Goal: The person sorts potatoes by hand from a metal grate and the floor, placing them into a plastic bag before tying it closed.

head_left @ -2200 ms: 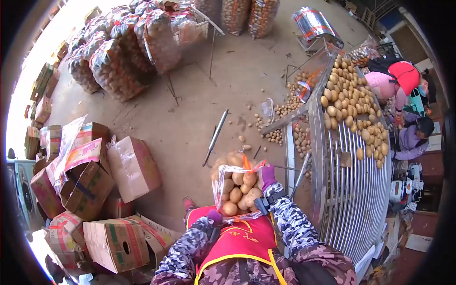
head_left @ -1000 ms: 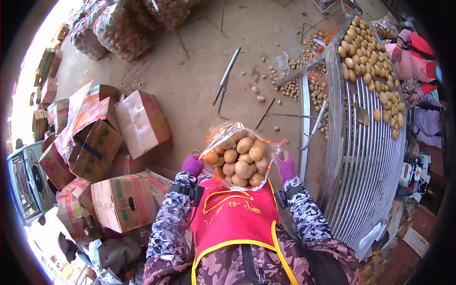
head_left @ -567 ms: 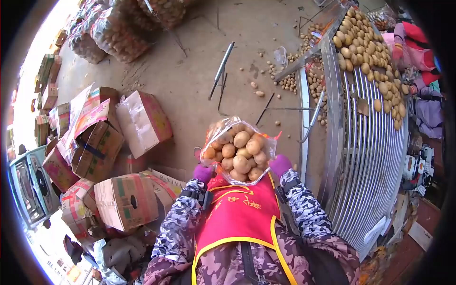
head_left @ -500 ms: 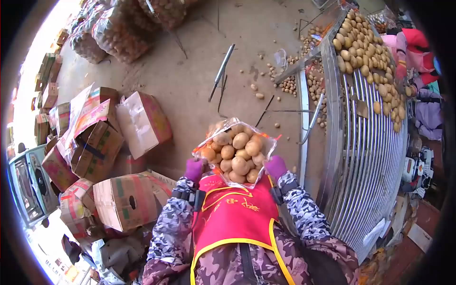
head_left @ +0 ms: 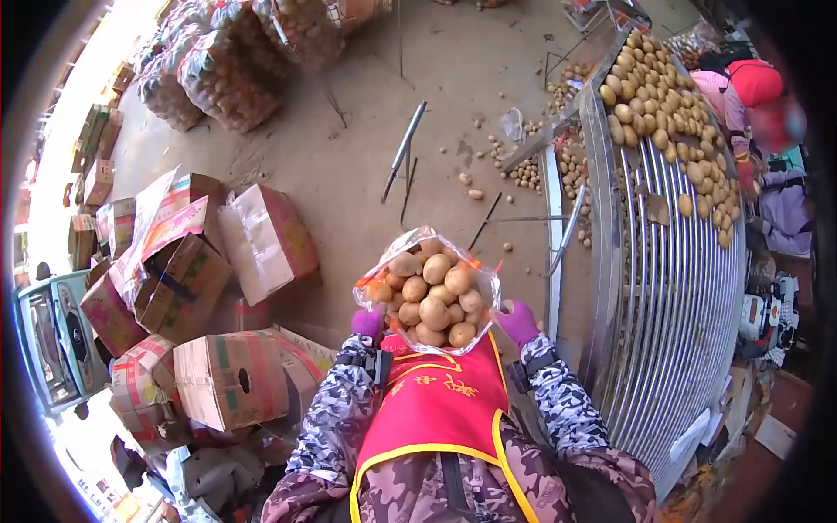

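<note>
An open clear plastic bag full of potatoes (head_left: 433, 296) is in front of my red apron (head_left: 436, 397). My left hand (head_left: 367, 323), in a purple glove, grips the bag's left edge. On the opposite side, my right hand (head_left: 518, 322), also gloved in purple, has its fingers closed on the bag's right edge. The bag's mouth faces up, so the potatoes inside show. What supports the bag from below is hidden.
Cardboard boxes (head_left: 231, 379) are piled at the left. A slatted metal sorting table (head_left: 671, 349) with potatoes stands at the right, a co-worker (head_left: 737, 96) beyond it. Metal legs (head_left: 404, 152) and loose potatoes lie ahead; filled sacks (head_left: 228, 83) stand at the upper left.
The bag has shifted slightly down and its rim looks rounder. My right hand has moved a little right and down, my left slightly right and down. The co-worker has leaned differently.
</note>
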A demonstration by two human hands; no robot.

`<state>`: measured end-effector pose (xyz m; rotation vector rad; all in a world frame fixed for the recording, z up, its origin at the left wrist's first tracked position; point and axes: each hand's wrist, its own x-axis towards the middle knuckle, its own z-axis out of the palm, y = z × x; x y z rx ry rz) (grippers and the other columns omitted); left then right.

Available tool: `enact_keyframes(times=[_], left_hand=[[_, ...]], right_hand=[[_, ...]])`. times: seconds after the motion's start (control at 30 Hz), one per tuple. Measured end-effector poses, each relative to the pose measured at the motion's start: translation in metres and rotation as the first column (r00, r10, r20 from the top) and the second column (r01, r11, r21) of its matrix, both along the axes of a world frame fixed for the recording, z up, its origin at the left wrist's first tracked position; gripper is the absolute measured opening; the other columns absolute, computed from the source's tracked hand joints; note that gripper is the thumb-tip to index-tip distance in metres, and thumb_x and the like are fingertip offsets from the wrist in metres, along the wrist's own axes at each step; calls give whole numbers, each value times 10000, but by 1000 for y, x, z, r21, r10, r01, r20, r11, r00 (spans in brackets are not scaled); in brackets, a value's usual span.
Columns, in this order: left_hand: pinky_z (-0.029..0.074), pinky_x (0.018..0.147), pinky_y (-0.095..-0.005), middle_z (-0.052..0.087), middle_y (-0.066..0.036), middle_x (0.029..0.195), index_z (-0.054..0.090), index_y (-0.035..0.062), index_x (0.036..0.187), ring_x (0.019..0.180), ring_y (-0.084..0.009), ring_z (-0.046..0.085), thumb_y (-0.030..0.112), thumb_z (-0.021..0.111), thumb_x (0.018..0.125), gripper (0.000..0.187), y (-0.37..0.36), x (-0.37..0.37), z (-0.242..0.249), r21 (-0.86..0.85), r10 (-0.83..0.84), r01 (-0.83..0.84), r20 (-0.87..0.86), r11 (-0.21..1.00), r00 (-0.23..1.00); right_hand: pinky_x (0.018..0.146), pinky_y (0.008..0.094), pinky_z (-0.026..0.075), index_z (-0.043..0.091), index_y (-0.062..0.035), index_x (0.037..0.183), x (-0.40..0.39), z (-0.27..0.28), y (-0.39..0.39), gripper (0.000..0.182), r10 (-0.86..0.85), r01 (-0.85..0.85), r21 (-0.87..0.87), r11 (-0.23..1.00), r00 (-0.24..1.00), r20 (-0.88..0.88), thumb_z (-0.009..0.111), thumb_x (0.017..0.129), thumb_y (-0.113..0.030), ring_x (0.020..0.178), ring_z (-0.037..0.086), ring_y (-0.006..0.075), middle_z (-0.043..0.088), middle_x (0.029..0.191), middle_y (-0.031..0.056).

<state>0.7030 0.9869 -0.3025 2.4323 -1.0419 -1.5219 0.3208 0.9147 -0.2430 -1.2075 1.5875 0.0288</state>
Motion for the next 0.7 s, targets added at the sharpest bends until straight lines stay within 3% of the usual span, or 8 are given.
enact_keyframes(times=[0.03,0.07,0.1,0.13,0.33,0.43,0.63,0.7], left_hand=[[564,662,-455,697,-224,867,715,62,997,747,-377,690,392,629,860,367,21,16,-27,-171,-425,499,340,849,839],[548,679,-485,692,-246,847,730,22,827,788,-393,694,408,650,838,394,13,12,22,-125,57,-37,161,991,985],[535,703,-506,684,-250,802,737,9,844,792,-405,692,394,672,814,392,16,17,54,3,91,-92,132,996,987],[540,735,-501,692,-252,844,748,18,903,813,-413,693,395,694,789,397,37,29,61,-7,-159,166,255,986,954],[536,850,-471,714,-210,963,763,70,970,914,-393,689,418,629,841,394,26,5,94,76,-17,5,158,997,987],[534,833,-470,714,-205,951,758,64,959,897,-393,691,410,626,856,385,22,11,98,22,-49,46,177,999,983],[538,698,-462,674,-228,755,746,46,878,745,-401,693,388,646,860,356,22,30,73,-98,58,-66,-75,993,995],[538,681,-464,673,-230,776,745,52,859,754,-394,692,359,661,845,318,11,27,85,-82,-120,116,-45,990,992]], right_hand=[[785,404,536,686,-9,1046,-1,-5,5,410,-139,141,-112,984,990,27,742,829,-353,888,698,292,704,924,192],[832,396,535,662,-9,1139,3,-16,4,476,-266,280,-221,934,959,94,756,830,-359,965,692,283,708,1022,190],[863,389,530,626,-12,1200,-2,-42,14,535,-316,341,-229,912,938,141,764,828,-371,1017,674,280,691,1093,188],[894,382,524,590,-16,1262,0,-67,13,598,-363,401,-226,888,912,192,773,827,-382,1069,657,278,674,1164,185],[644,389,533,696,45,998,30,-41,-39,313,-122,157,-367,917,986,117,766,805,-191,679,667,187,707,758,74],[607,339,519,702,32,968,20,-43,-44,222,-305,350,-283,893,933,191,728,848,-153,637,632,143,693,726,55],[694,256,499,692,34,949,9,-14,1,150,-642,700,-262,664,714,281,719,878,-95,749,597,86,680,815,17],[834,268,499,600,41,1186,15,-11,18,364,-718,793,-175,584,605,344,736,872,-83,945,609,146,642,1103,98]])
